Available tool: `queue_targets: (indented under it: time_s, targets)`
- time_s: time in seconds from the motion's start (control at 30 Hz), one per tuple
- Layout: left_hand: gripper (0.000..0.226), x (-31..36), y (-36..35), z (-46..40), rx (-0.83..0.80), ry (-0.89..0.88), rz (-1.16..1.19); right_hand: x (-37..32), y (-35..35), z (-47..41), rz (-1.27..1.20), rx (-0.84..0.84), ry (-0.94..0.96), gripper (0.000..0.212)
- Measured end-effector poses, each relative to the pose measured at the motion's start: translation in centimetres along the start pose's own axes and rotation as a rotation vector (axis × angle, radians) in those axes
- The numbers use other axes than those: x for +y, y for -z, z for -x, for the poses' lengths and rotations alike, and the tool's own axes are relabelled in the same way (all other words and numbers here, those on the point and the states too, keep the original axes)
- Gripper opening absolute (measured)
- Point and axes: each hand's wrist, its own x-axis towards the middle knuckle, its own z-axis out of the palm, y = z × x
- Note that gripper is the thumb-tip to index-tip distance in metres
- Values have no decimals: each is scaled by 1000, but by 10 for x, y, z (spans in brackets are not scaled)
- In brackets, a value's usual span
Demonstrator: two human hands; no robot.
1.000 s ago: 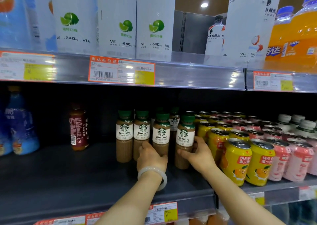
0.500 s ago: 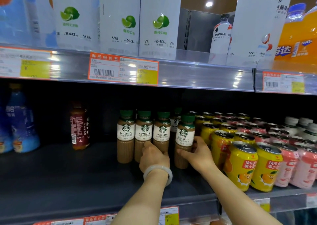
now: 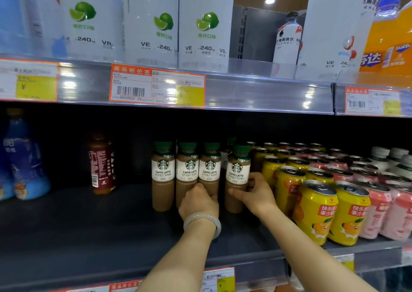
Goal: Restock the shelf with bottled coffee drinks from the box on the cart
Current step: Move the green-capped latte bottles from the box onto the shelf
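Observation:
Several green-capped caffe latte coffee bottles stand in a row on the dark middle shelf [image 3: 89, 231]. My left hand [image 3: 198, 202], with a pale bangle on the wrist, grips the lower body of the third bottle [image 3: 209, 169], beside the second bottle [image 3: 189, 171]. My right hand [image 3: 256, 193] wraps round the lower part of the rightmost front bottle [image 3: 237, 173], which stands a little forward of the row. The leftmost bottle [image 3: 163, 175] stands untouched. More bottles show behind the row. The box and cart are out of view.
Yellow cans [image 3: 316, 211] and pink cans [image 3: 376, 211] crowd the shelf right of my right hand. A dark red bottle [image 3: 102, 164] and a blue bottle [image 3: 24, 158] stand to the left, with bare shelf between. The upper shelf's rail [image 3: 256, 93] holds price tags.
My left hand has shifted slightly right along the row, from the gap between bottles onto the third bottle. The right hand keeps its hold on the rightmost bottle.

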Motion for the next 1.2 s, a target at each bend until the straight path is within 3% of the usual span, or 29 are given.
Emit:
queue_targets:
  time_s: [0.37, 1.07, 1.2]
  targets:
    - [22, 1, 3, -4, -41, -144, -162, 1, -6, -7, 2, 10, -40, 58]
    - [23, -3, -6, -1, -62, -276, -125, 4, -13, -12, 6, -30, -28, 55]
    - [17, -10, 11, 5, 63, -359, -5, 5, -13, -14, 2, -22, -40, 56]
